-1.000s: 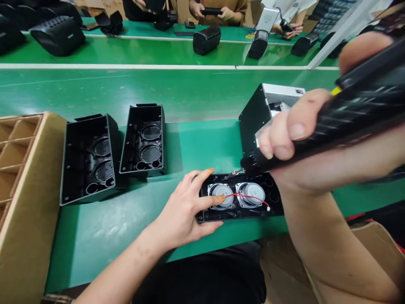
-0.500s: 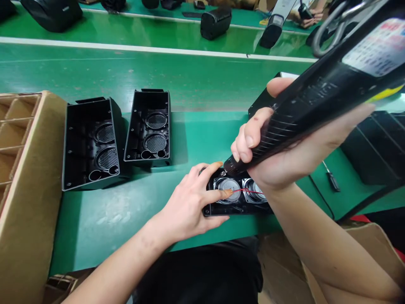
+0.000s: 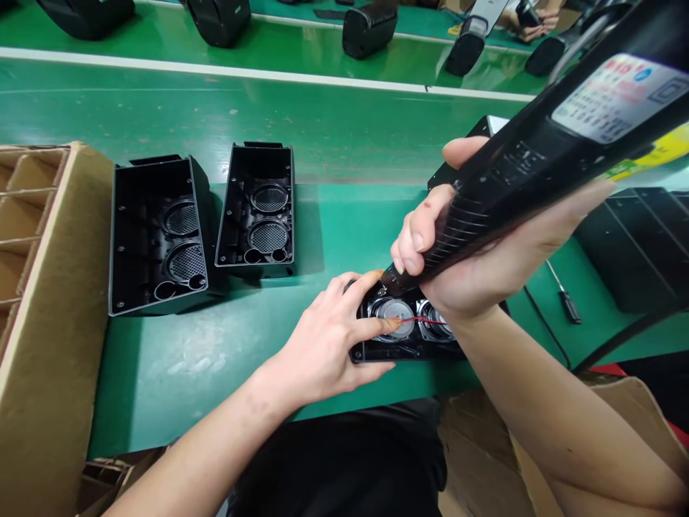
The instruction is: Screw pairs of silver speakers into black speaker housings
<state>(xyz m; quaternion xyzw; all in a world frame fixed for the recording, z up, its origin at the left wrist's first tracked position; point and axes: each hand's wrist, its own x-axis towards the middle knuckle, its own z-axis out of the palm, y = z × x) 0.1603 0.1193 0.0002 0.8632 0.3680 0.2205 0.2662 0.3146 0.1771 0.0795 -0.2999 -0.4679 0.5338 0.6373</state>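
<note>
My right hand (image 3: 463,251) is wrapped round a black electric screwdriver (image 3: 511,165) with a printed label. Its tip points down at the rear left part of a black speaker housing (image 3: 409,352), beside a screw post. Inside that housing two round speaker drivers (image 3: 387,316) show, joined by red wires (image 3: 414,319). My left hand (image 3: 339,334) grips the left end of the housing, fingers spread across it. One fingertip rests by the left driver, and the thumb lies along the front edge. The housing's right end is partly hidden behind my right hand and wrist.
Two open black speaker boxes (image 3: 161,237) with round grilles stand at left. A divided cardboard box (image 3: 69,266) borders them. At right lie a small screwdriver (image 3: 568,305), a cable (image 3: 546,330) and black boxes (image 3: 635,248). Behind, a green conveyor belt (image 3: 323,115) carries speakers; another person's hands (image 3: 538,27) hold something.
The view has shifted slightly. The electric screwdriver has tilted a little and its label shows more plainly. On the far belt, another black speaker has come into view. Both hands keep their holds.
</note>
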